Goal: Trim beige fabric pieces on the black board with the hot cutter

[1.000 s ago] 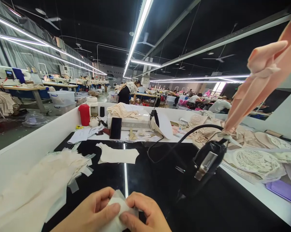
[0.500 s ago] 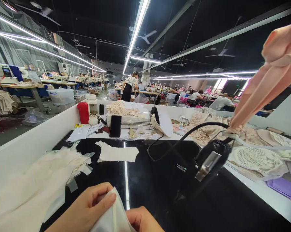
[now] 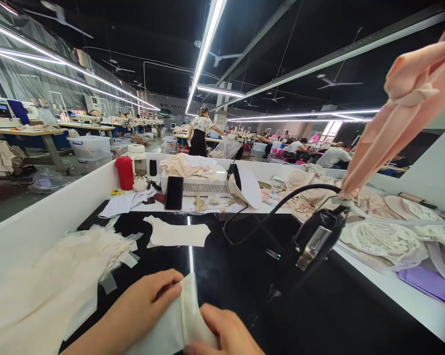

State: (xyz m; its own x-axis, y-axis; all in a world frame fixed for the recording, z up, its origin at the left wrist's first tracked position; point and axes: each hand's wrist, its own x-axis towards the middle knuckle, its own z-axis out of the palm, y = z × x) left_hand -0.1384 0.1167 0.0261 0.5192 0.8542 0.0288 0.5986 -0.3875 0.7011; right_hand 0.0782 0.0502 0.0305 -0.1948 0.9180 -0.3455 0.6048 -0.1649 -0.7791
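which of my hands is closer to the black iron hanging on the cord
Right. Your right hand sits lower-left of the iron, across bare black table; your left hand is farther left, both pinching the white fabric piece.

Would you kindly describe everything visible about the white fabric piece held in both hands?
The white fabric piece looks thin, soft and matte, with a vertical fold or ridge down its middle. It sits at the bottom edge of the view above the glossy black table, pinched between the left hand and the right hand. Its lower part is cut off.

Both hands, left hand [image 3: 141, 310] and right hand [image 3: 226, 330], pinch white fabric piece [image 3: 178, 325].
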